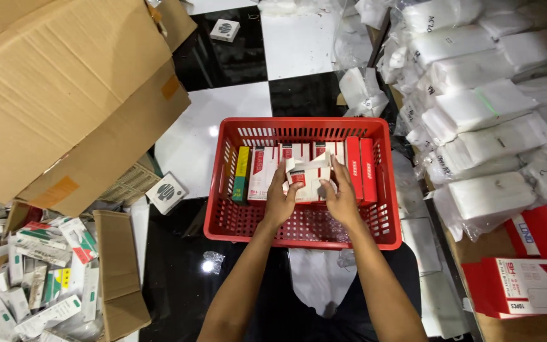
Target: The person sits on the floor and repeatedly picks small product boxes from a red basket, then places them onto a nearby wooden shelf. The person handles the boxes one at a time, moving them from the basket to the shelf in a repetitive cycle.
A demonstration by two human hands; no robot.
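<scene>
Two big brown cardboard boxes lean over at the left, and they are the biggest things we see. Stacks of white plastic bags fill the right side. Below the boxes lies a messy heap of small white, green and red packs. The floor is made of black and white tiles.

Next in size is our red plastic basket with holes in its walls, sitting in the middle, right in front of us. Inside it, along the far wall, a row of flat red and white boxes stands on end, with one yellow and green box at the left end of the row.

Our left hand and our right hand are both closed on a small white and red carton. We hold it over the middle of the basket, just in front of the row. The carton's long side runs left to right, from one hand to the other. Its top flaps look open and point away from us.

A small white square box lies on the floor, left of the basket.
</scene>
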